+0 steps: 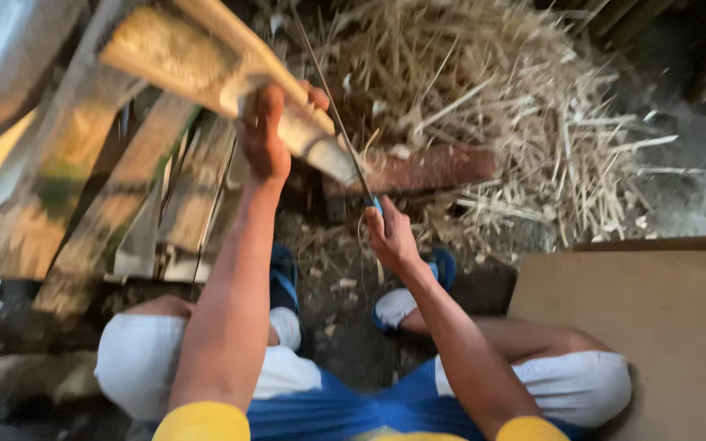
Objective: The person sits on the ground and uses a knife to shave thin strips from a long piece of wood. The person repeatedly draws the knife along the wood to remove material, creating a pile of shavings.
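Observation:
My left hand (265,131) is raised and grips a thick split piece of pale wood (230,69) that slants from the upper left down to a cut end near the middle. My right hand (390,235) is closed around the blue handle of a long thin blade (332,106), whose edge runs up and to the left across the wood's lower end. The blade touches or nearly touches the wood just right of my left thumb. My knees in white and blue shorts are below.
A big heap of pale shavings and splinters (500,106) fills the upper right. A reddish block (426,167) lies under the cut end. Split wooden slabs (124,196) lean at the left. A flat brown board (639,327) lies at the lower right.

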